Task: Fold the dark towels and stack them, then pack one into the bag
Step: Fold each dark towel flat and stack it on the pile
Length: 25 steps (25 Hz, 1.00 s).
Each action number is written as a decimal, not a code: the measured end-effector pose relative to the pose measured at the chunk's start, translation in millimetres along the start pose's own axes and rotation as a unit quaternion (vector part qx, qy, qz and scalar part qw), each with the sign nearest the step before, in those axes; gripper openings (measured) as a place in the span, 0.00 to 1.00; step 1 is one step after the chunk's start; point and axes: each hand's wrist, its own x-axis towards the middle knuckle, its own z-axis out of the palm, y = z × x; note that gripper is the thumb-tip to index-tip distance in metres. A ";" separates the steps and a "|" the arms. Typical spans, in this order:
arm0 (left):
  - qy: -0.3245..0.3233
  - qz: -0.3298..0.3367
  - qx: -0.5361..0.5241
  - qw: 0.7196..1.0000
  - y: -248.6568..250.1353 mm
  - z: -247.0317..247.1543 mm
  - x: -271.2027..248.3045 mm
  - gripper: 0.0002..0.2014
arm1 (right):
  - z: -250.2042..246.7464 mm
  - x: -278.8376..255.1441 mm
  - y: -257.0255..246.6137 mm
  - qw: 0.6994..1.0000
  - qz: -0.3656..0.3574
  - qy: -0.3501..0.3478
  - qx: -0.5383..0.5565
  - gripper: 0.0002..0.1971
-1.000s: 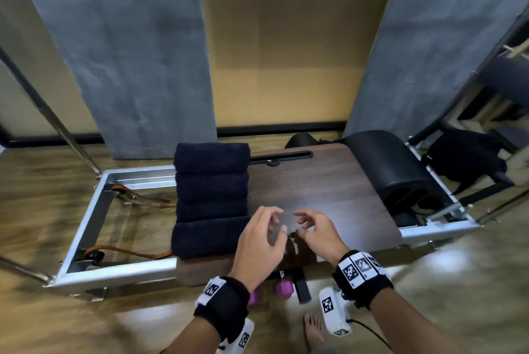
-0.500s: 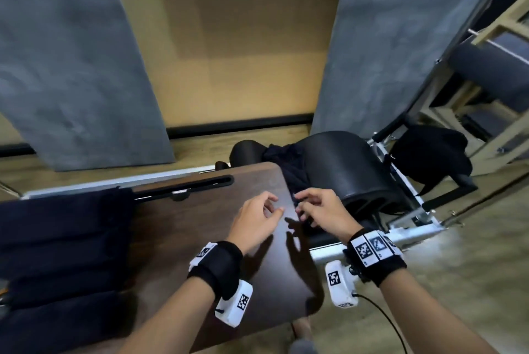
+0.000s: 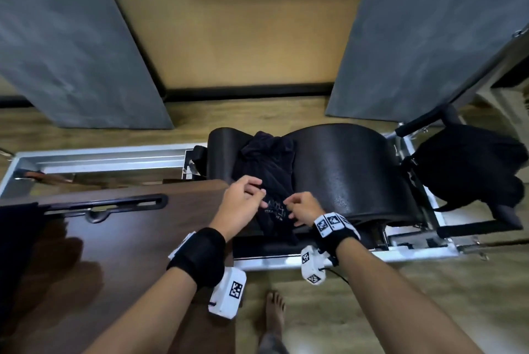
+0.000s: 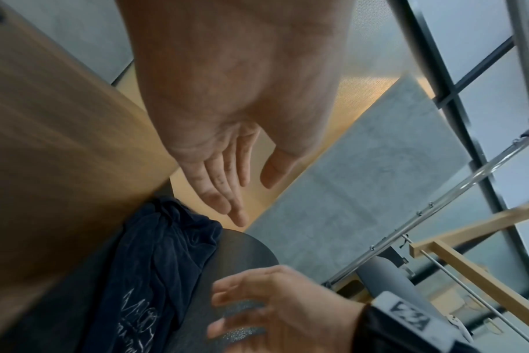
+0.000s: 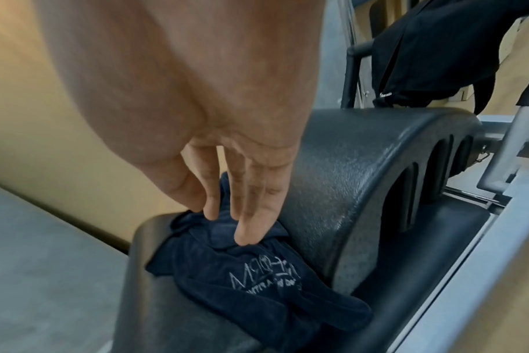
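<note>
Left hand: the left hand (image 3: 242, 204) hangs over the crumpled towel (image 3: 267, 170) just past the right edge of the bench (image 3: 114, 239). In the left wrist view the fingers (image 4: 227, 191) are stretched out and slack, the grip released, nothing in it.
Right hand: the right hand (image 3: 303, 209) sits beside the left, over the near part of the same towel. In the right wrist view its fingertips (image 5: 248, 234) reach down to the cloth with the fingers nearly straight. Touching or just above: cannot tell. Grip released, nothing grasped.
Crumpled towel: dark, unfolded, bunched in the dip between the small black pad (image 3: 221, 153) and the large curved black pad (image 3: 352, 173), trailing toward the person. Pale lettering (image 5: 266, 277) shows on its upper face; the words are not legible.
Folded towels: a dark stack (image 3: 17, 239) at the left edge of the bench, cut off by the picture edge.
Bag: a black bag (image 3: 469, 164) hangs on the bar at the right end of the metal frame (image 3: 100, 156), well apart from both hands.
Bench: dark wood top with a slot handle (image 3: 106, 206) along its far edge, lying across the metal frame.
Floor: wood boards; a bare foot (image 3: 274, 313) stands below the hands.
</note>
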 end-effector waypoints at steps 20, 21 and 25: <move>0.011 -0.037 0.023 0.999 5.0 17.9 37.3 0.10 | -31.2 99.8 -23.7 0.979 -0.050 0.161 0.115 0.11; 0.008 -0.034 0.023 0.999 9.7 16.4 32.8 0.10 | -42.5 92.9 -32.0 0.973 -0.085 0.164 0.136 0.08; 0.002 -0.002 0.015 1.000 27.7 9.0 15.1 0.10 | -91.6 53.9 -67.8 0.942 -0.212 0.190 0.177 0.04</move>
